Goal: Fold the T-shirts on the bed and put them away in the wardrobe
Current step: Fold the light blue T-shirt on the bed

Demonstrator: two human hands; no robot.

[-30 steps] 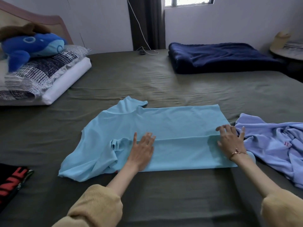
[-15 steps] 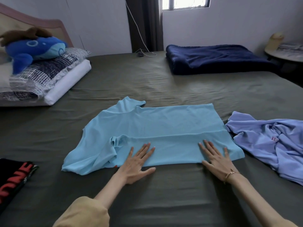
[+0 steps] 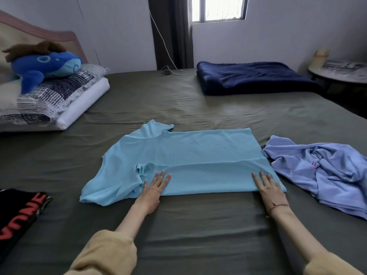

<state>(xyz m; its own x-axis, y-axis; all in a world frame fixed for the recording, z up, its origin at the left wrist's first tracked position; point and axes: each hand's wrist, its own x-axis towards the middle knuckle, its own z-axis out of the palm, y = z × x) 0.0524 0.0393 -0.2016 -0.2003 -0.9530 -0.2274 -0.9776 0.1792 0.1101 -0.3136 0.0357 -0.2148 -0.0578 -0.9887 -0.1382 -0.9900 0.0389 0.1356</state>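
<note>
Nearest the viewer, two bare forearms in rolled-up tan sleeves reach over a dark green bed [image 3: 188,231], and the left hand [image 3: 154,190] and right hand [image 3: 268,188] lie flat, fingers straight, well apart on the near folded edge of a light blue T-shirt [image 3: 184,153] spread mid-bed. Beside it lie a crumpled lavender T-shirt [image 3: 321,169] to the right and a black T-shirt [image 3: 17,213] with red lettering at far left. Farther back – stacked pillows [image 3: 59,98] under a blue plush whale [image 3: 43,66], and a folded navy blanket [image 3: 252,77] below the window.
</note>
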